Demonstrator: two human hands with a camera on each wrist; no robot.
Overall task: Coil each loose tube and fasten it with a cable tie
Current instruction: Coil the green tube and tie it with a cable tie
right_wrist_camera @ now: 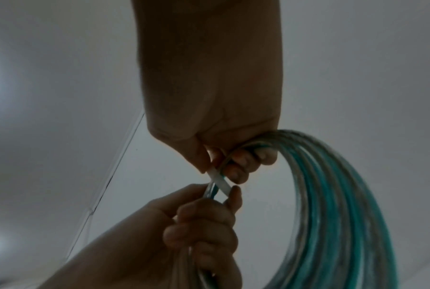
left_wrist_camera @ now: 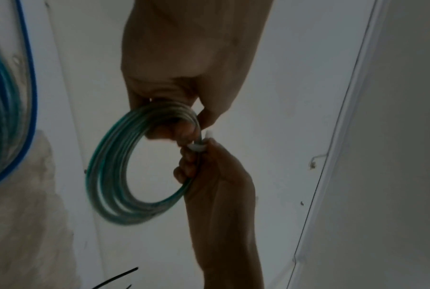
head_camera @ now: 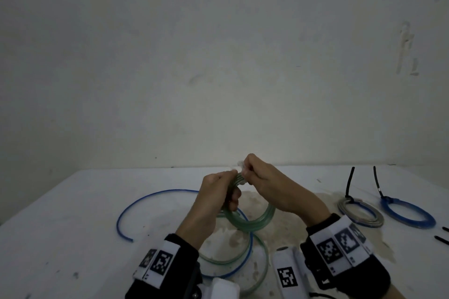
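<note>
A coil of green-tinted clear tube (head_camera: 255, 218) hangs above the table between both hands. My left hand (head_camera: 229, 189) grips the coil's upper left strands in a fist. My right hand (head_camera: 245, 172) pinches a white cable tie (head_camera: 239, 164) at the coil's top, its lower fingers curled round the strands. In the left wrist view the white cable tie (left_wrist_camera: 196, 147) crosses the green coil (left_wrist_camera: 104, 176) between my left hand (left_wrist_camera: 179, 121) and right hand (left_wrist_camera: 191, 166). In the right wrist view the white cable tie (right_wrist_camera: 220, 180) runs slantwise from my right hand (right_wrist_camera: 223, 166) to my left hand (right_wrist_camera: 208, 215), beside the green coil (right_wrist_camera: 332, 195).
A loose blue tube (head_camera: 145, 199) and a loose green tube (head_camera: 263, 257) lie tangled on the white table (head_camera: 73, 226) below my hands. At the right lie a grey coil (head_camera: 360, 212) and a blue coil (head_camera: 408, 215), each with a black tie. Spare black ties (head_camera: 441, 239) lie at the right edge.
</note>
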